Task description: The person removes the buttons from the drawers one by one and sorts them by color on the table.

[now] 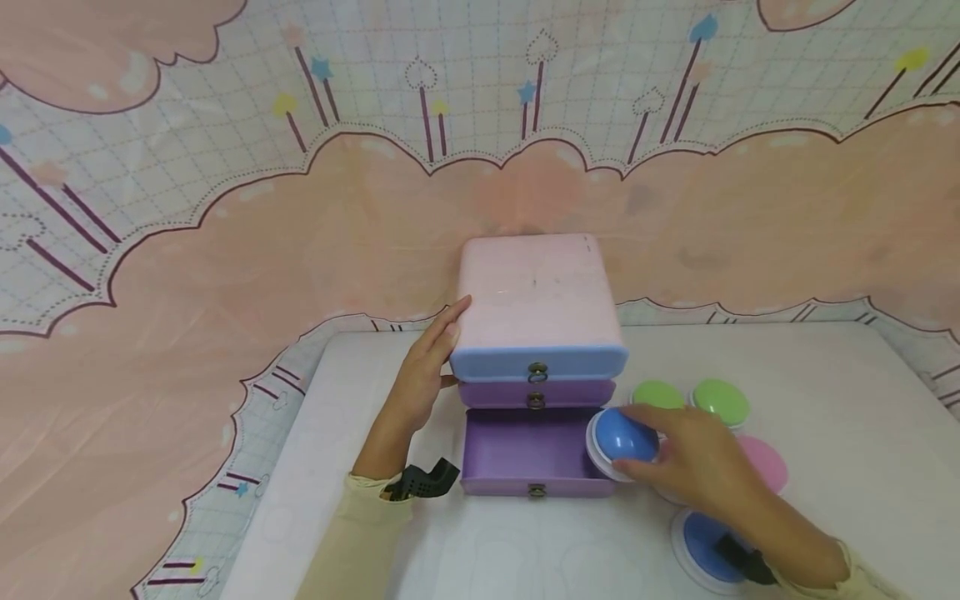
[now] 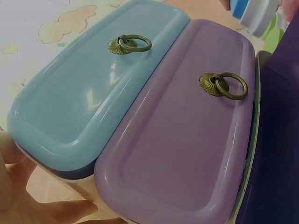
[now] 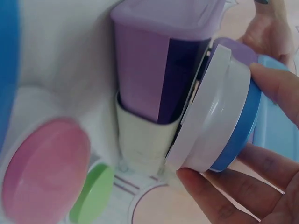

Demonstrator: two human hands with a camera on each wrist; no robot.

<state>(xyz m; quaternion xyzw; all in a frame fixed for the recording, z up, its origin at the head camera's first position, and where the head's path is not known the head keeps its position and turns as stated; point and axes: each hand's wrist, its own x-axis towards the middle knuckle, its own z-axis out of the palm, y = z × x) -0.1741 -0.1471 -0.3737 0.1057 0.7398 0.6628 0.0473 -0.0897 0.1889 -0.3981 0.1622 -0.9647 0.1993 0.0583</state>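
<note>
A small drawer cabinet [image 1: 532,292] with a pink top stands on the table. Its blue top drawer [image 2: 88,88] and purple middle drawer [image 2: 182,121], both with brass ring pulls, are pushed in. The purple bottom drawer [image 1: 525,450] is pulled out, its visible floor bare. Against the cabinet's left side rests my left hand [image 1: 416,375], fingers extended. My right hand [image 1: 701,458] grips a round white container with a blue lid [image 1: 624,435], thumb and fingers around its edge. In the head view this container overlaps the drawer's right end, tilted; the right wrist view shows it side-on.
Right of the cabinet stand two green-lidded containers [image 1: 720,402], with a pink-lidded one [image 1: 763,462] partly behind my right hand. Nearer the front is another blue-lidded container [image 1: 705,546], below my right wrist. A patterned cloth [image 1: 375,217] hangs behind the white table [image 1: 300,517].
</note>
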